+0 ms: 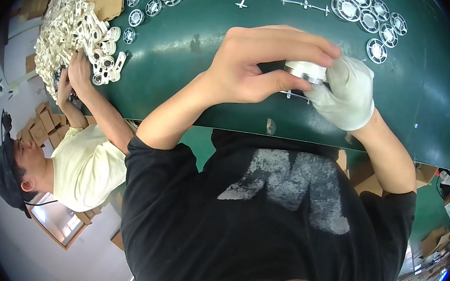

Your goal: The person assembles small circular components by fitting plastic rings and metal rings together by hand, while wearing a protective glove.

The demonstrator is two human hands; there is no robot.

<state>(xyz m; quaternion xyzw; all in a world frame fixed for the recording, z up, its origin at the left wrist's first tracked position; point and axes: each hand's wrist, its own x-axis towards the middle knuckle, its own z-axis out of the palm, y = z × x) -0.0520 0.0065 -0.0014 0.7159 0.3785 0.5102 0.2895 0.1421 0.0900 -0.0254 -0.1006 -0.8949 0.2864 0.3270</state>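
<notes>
Work looks midway on one white-and-silver round part [306,72], clamped between the bare left-hand grip [254,56] and gloved right-hand grip [347,93] above the worktop [168,59]; loose silver spoked discs [368,21] seemingly await.

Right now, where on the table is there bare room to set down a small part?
Mainly two patches of green table: one between the left silver discs and the left hand; another right of the gloved right hand, below the right silver discs. It is crowded at the far left, under the heap of white parts, and around both disc groups.
</notes>
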